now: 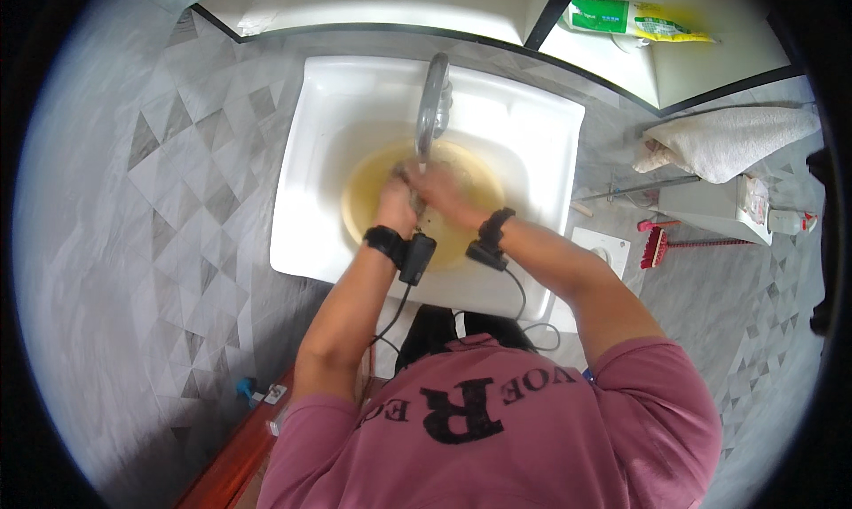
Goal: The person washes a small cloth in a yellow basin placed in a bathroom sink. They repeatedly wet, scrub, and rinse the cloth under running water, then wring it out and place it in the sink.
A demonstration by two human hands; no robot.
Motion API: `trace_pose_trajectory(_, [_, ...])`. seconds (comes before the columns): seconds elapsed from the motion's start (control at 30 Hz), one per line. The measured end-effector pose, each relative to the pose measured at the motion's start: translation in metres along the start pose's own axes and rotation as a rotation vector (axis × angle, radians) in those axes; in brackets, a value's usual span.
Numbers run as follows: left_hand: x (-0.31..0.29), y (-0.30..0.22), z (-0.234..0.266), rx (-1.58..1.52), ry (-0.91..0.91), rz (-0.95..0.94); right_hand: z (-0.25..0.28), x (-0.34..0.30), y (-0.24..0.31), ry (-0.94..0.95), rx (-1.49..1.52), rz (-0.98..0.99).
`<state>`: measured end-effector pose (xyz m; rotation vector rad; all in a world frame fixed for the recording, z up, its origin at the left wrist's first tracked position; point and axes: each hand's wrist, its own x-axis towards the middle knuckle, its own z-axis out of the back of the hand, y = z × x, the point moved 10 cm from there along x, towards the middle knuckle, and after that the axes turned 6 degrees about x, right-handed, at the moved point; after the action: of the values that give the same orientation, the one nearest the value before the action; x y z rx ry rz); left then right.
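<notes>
Both my hands are together beneath the faucet (pixel 432 101), over a round yellow basin (pixel 352 209) with cloudy yellowish water. The basin sits in a white sink (pixel 311 163). My left hand (pixel 398 200) is curled around something small and greyish that I cannot make out. Against it is my right hand (pixel 437 189), smeared by motion, so its fingers cannot be read. Each wrist wears a black strap with a small device and a cable.
A white cabinet (pixel 382 7) with black edging runs behind the sink; a green and yellow packet (pixel 635 19) lies in it. To the right are a pale towel (pixel 723 141), a red brush (pixel 654 248) and a bottle (pixel 790 222). A reddish wooden edge (pixel 240 442) is at lower left.
</notes>
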<state>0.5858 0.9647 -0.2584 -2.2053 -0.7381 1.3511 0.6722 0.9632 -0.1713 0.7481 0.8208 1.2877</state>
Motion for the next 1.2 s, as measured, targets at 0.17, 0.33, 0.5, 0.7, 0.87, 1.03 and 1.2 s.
trace_pose_trajectory(0.17, [-0.027,-0.032,-0.007,0.25,-0.161,-0.072,0.011,0.001,-0.053,0.092,-0.438,-0.135])
trace_pose_trajectory(0.33, [-0.066,-0.046,0.009,0.12,0.152,0.023,0.042,0.022,-0.111,0.212,-0.611,-0.371])
trace_pose_trajectory(0.5, [-0.057,-0.002,0.04,-0.017,-0.025,0.346,0.002,0.015,-0.06,0.283,-0.881,0.244])
trace_pose_trajectory(0.7, [-0.058,0.006,0.034,-0.026,-0.029,0.333,-0.044,-0.028,-0.1,1.168,-0.869,-0.001])
trace_pose_trajectory(0.87, [-0.062,0.01,0.028,0.015,-0.064,0.351,-0.045,0.007,-0.089,0.707,-0.452,-0.193])
trace_pose_trajectory(1.03, [-0.057,0.02,0.024,-0.14,-0.118,0.419,-0.077,-0.005,-0.042,0.709,-0.177,-0.178])
trace_pose_trajectory(1.2, [-0.038,-0.009,0.034,-0.186,-0.089,0.253,-0.035,-0.004,0.036,0.248,0.503,-0.21])
